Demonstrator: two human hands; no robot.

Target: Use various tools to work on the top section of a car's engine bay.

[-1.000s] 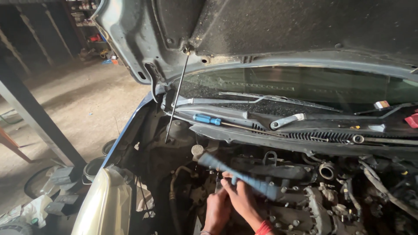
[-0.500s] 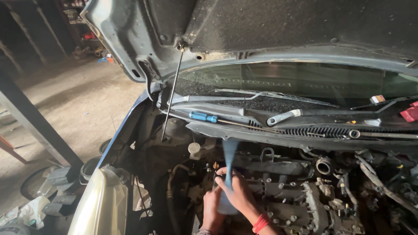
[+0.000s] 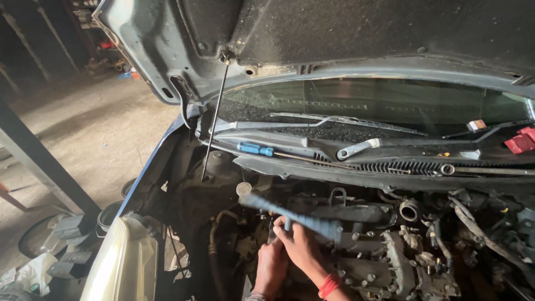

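R hand [image 3: 301, 248] grip clenched on long blurred blue-grey tool [image 3: 290, 213]; L hand [image 3: 271, 266] grip unclear, in greasy engine bay.

A small box [image 3: 475, 125] with a white body and an orange top sits on the cowl at the foot of the windscreen, far right. Just right of it, at the frame's edge, lies a flat red pack [image 3: 522, 140], tilted. Low in the left corner, on the floor beside the car, a crumpled white bag [image 3: 33, 272] rests near dark blocks. On the dim shelves at top left, some red and blue items show, too blurred to tell apart. No signs or screens show.
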